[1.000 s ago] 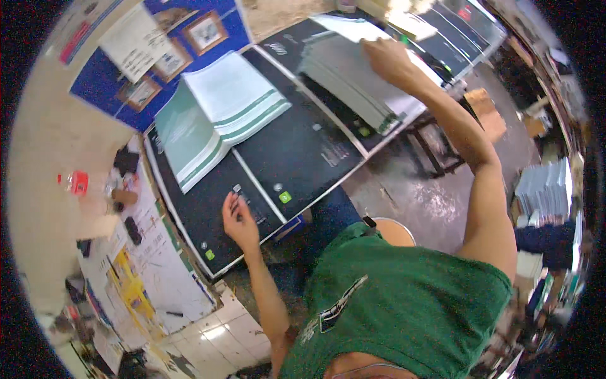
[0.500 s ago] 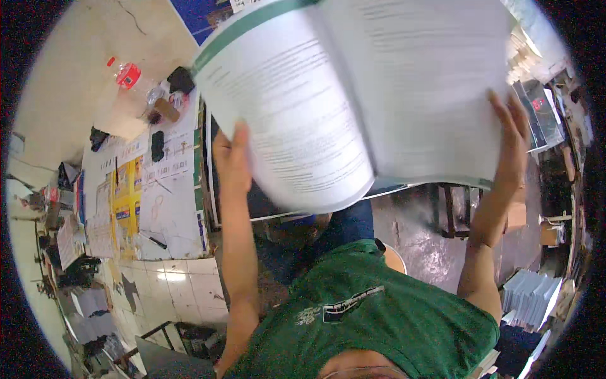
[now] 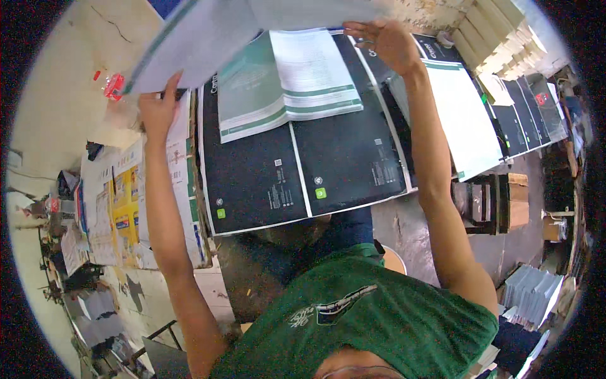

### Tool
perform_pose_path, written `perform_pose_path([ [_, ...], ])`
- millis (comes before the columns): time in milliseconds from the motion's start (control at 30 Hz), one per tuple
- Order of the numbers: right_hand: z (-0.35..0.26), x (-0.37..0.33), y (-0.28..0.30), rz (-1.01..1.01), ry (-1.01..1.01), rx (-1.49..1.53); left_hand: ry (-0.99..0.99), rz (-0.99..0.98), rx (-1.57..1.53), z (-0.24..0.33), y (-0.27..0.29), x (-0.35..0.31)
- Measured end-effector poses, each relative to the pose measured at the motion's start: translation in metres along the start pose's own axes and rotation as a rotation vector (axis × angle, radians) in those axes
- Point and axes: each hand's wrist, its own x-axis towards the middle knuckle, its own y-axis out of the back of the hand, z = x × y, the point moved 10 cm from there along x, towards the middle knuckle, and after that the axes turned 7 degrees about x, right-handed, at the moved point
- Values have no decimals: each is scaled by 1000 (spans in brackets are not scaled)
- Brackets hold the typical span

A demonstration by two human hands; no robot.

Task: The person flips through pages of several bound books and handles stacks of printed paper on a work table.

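Mid-transfer, both hands, left (image 3: 158, 108) and right (image 3: 386, 42), closed on edges of large printed sheet (image 3: 208, 38) raised above dark stack (image 3: 303, 170) on surface; next, probably lowering squarely.

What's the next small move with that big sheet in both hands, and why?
Probably lower the large white sheet onto the open green-and-white sheet lying on the black printed sheets. Left hand and right hand each hold an edge, with the sheet raised above that stack.
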Motion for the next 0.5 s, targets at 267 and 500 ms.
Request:
perform_pose_path([
  [267, 92, 17, 88, 463, 47, -434, -395, -134, 420, -55, -97, -50],
  [500, 187, -6, 140, 624, -192, -646, -82, -183, 261, -88, -112, -83],
])
